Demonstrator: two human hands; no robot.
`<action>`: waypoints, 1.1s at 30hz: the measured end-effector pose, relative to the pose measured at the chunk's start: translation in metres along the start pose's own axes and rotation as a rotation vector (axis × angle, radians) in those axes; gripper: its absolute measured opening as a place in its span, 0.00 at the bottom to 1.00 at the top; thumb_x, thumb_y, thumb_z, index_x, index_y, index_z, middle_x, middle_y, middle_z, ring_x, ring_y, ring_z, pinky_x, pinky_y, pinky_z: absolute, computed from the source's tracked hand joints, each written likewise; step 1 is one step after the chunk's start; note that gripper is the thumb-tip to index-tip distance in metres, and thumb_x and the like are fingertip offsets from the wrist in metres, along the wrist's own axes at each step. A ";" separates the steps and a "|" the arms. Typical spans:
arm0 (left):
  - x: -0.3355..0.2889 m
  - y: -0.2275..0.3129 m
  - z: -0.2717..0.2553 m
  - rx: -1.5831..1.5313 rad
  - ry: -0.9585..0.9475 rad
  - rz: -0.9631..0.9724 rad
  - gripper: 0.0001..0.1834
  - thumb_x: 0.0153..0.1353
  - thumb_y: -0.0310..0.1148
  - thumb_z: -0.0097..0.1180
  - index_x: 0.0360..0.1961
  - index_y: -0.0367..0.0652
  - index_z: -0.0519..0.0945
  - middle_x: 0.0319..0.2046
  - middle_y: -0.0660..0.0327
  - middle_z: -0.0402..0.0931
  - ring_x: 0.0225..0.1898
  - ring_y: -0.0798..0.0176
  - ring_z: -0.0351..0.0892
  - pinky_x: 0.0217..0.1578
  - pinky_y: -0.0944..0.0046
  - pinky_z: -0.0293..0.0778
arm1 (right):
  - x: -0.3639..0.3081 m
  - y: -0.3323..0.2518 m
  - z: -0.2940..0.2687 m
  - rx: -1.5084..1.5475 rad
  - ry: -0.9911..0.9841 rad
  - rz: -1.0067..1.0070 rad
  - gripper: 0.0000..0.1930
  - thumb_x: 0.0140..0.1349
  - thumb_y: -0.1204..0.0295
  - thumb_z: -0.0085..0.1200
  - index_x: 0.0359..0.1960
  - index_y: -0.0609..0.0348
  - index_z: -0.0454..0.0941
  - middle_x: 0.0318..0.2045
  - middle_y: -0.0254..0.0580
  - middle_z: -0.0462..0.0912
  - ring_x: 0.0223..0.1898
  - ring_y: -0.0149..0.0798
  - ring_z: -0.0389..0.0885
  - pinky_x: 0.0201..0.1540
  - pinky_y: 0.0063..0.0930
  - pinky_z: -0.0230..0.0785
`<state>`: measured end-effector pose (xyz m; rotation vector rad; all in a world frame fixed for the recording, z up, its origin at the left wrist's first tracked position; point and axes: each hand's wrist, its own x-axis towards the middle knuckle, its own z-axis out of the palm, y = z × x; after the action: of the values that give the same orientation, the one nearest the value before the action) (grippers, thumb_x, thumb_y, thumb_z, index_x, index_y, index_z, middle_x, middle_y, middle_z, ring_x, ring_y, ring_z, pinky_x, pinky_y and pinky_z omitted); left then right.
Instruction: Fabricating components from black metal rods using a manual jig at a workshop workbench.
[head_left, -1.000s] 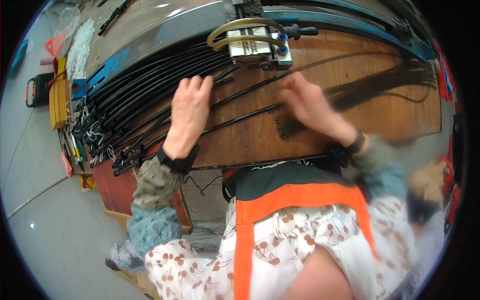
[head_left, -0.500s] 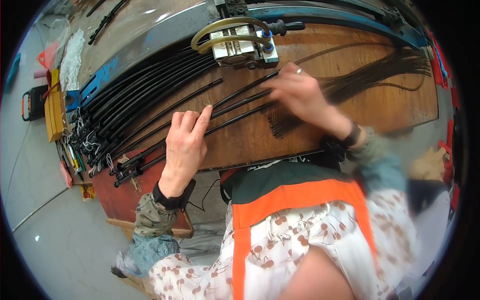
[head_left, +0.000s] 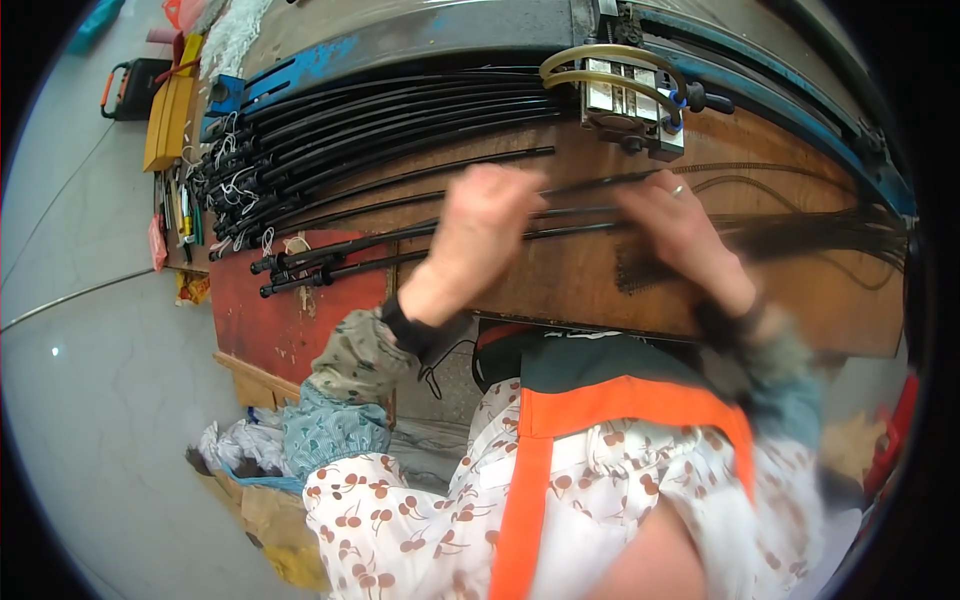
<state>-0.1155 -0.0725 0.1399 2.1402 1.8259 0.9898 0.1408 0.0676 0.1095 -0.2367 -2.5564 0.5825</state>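
Note:
My left hand is curled round a thin black rod, which comes out to the right of its fingers. Motion blurs its outline. To the right, my right hand, a ring on one finger, is at the rod's far part. Its fingertips are smeared, so what they hold does not show. Long thin coil springs spread over the board right of this hand, one running up to its fingers. Just below my hands, other black rods lie slantwise.
A metal clamp block with yellowish hoses stands beyond my hands on a blue rail. More black rods with white strings lie at the left on the wooden board. A red panel and a yellow box are farther left.
The view has shifted, so the bench sits farther right. My left hand has lifted from lying over the rods into a curled grip near the right hand. Both hands are moving.

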 end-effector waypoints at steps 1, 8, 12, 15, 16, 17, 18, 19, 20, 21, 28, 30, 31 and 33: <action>0.001 -0.016 -0.010 0.108 0.053 -0.065 0.12 0.56 0.21 0.59 0.42 0.44 0.83 0.37 0.56 0.80 0.42 0.49 0.77 0.40 0.52 0.74 | 0.000 0.000 0.000 0.000 -0.019 -0.008 0.23 0.47 0.84 0.55 0.50 0.65 0.79 0.36 0.46 0.80 0.39 0.50 0.76 0.44 0.40 0.72; -0.012 -0.066 -0.049 0.624 -0.305 -0.192 0.06 0.55 0.34 0.64 0.30 0.46 0.78 0.30 0.60 0.78 0.36 0.52 0.79 0.34 0.52 0.74 | -0.004 -0.007 -0.018 -0.204 0.119 -0.006 0.14 0.51 0.82 0.60 0.41 0.63 0.80 0.34 0.45 0.78 0.37 0.50 0.76 0.43 0.42 0.70; -0.020 -0.079 -0.082 0.552 -0.514 -0.361 0.07 0.58 0.34 0.61 0.30 0.42 0.81 0.31 0.53 0.80 0.38 0.48 0.81 0.37 0.50 0.76 | -0.015 -0.002 -0.046 -0.152 0.117 0.135 0.05 0.54 0.77 0.63 0.30 0.59 0.78 0.28 0.43 0.76 0.34 0.48 0.74 0.39 0.40 0.69; -0.011 -0.073 -0.091 0.494 -0.574 -0.295 0.08 0.55 0.27 0.63 0.36 0.40 0.81 0.33 0.52 0.78 0.39 0.44 0.79 0.39 0.51 0.75 | -0.028 0.001 -0.063 -0.079 0.059 0.163 0.07 0.53 0.74 0.64 0.27 0.57 0.77 0.25 0.40 0.73 0.31 0.45 0.72 0.36 0.38 0.68; -0.008 -0.072 -0.090 0.486 -0.580 -0.276 0.08 0.55 0.27 0.63 0.36 0.40 0.81 0.33 0.52 0.78 0.39 0.44 0.79 0.39 0.51 0.75 | -0.034 -0.004 -0.062 -0.057 -0.082 0.085 0.08 0.52 0.74 0.65 0.26 0.56 0.76 0.24 0.39 0.72 0.31 0.44 0.72 0.35 0.37 0.67; -0.005 -0.070 -0.090 0.446 -0.619 -0.249 0.08 0.55 0.25 0.62 0.37 0.39 0.80 0.33 0.51 0.78 0.39 0.44 0.79 0.39 0.51 0.75 | -0.040 -0.009 -0.059 -0.031 -0.220 0.004 0.08 0.52 0.73 0.65 0.25 0.55 0.75 0.23 0.39 0.71 0.31 0.43 0.71 0.34 0.35 0.67; -0.002 -0.070 -0.089 0.409 -0.658 -0.224 0.08 0.56 0.23 0.60 0.38 0.38 0.79 0.34 0.51 0.77 0.40 0.43 0.79 0.39 0.50 0.75 | -0.045 -0.017 -0.053 -0.044 -0.199 -0.011 0.08 0.50 0.72 0.64 0.25 0.53 0.74 0.24 0.37 0.69 0.31 0.42 0.70 0.34 0.34 0.66; -0.007 -0.079 -0.092 0.371 -0.693 -0.235 0.09 0.57 0.21 0.57 0.40 0.37 0.77 0.36 0.50 0.76 0.42 0.43 0.77 0.40 0.51 0.74 | -0.045 -0.023 -0.051 -0.067 -0.233 -0.012 0.08 0.49 0.72 0.63 0.26 0.54 0.74 0.25 0.37 0.69 0.32 0.41 0.71 0.34 0.34 0.66; -0.012 -0.081 -0.089 0.377 -0.692 -0.245 0.09 0.57 0.21 0.57 0.40 0.37 0.77 0.36 0.50 0.76 0.42 0.43 0.77 0.40 0.51 0.74 | -0.046 -0.027 -0.051 -0.086 -0.266 -0.016 0.08 0.48 0.72 0.62 0.28 0.54 0.75 0.26 0.37 0.70 0.32 0.41 0.71 0.34 0.34 0.66; -0.016 -0.084 -0.086 0.332 -0.622 -0.206 0.09 0.57 0.22 0.57 0.40 0.37 0.76 0.36 0.50 0.74 0.42 0.44 0.76 0.41 0.51 0.74 | -0.047 -0.029 -0.049 -0.078 -0.263 -0.027 0.08 0.48 0.72 0.62 0.28 0.54 0.75 0.26 0.37 0.70 0.32 0.41 0.71 0.34 0.34 0.66; -0.037 -0.079 -0.075 0.344 -0.338 -0.092 0.23 0.62 0.23 0.56 0.59 0.45 0.75 0.33 0.53 0.70 0.37 0.49 0.73 0.38 0.53 0.73 | -0.047 -0.031 -0.044 -0.120 -0.211 0.004 0.11 0.47 0.74 0.60 0.34 0.54 0.76 0.29 0.38 0.73 0.35 0.43 0.75 0.36 0.35 0.70; -0.026 -0.063 -0.072 0.451 -0.317 -0.070 0.26 0.61 0.23 0.57 0.62 0.50 0.75 0.29 0.55 0.69 0.34 0.51 0.73 0.35 0.53 0.73 | -0.039 -0.032 -0.044 -0.039 -0.147 0.061 0.08 0.51 0.74 0.58 0.34 0.54 0.76 0.30 0.39 0.75 0.36 0.43 0.77 0.36 0.34 0.71; -0.017 -0.051 -0.068 0.487 -0.286 -0.017 0.27 0.60 0.23 0.58 0.61 0.53 0.76 0.27 0.57 0.68 0.31 0.53 0.73 0.33 0.54 0.73 | -0.035 -0.032 -0.040 0.030 -0.104 0.178 0.08 0.53 0.73 0.59 0.36 0.54 0.78 0.31 0.39 0.78 0.35 0.45 0.78 0.35 0.36 0.73; 0.000 -0.021 -0.047 0.506 -0.245 0.071 0.26 0.58 0.25 0.60 0.59 0.57 0.79 0.24 0.61 0.66 0.26 0.58 0.72 0.27 0.57 0.73 | -0.027 -0.026 -0.029 0.102 -0.066 0.309 0.09 0.56 0.72 0.60 0.39 0.54 0.80 0.32 0.40 0.80 0.35 0.46 0.80 0.34 0.38 0.74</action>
<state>-0.1597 -0.0808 0.1649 2.4760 2.0439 0.2628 0.1771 0.0475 0.1321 -0.5916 -2.5615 0.8444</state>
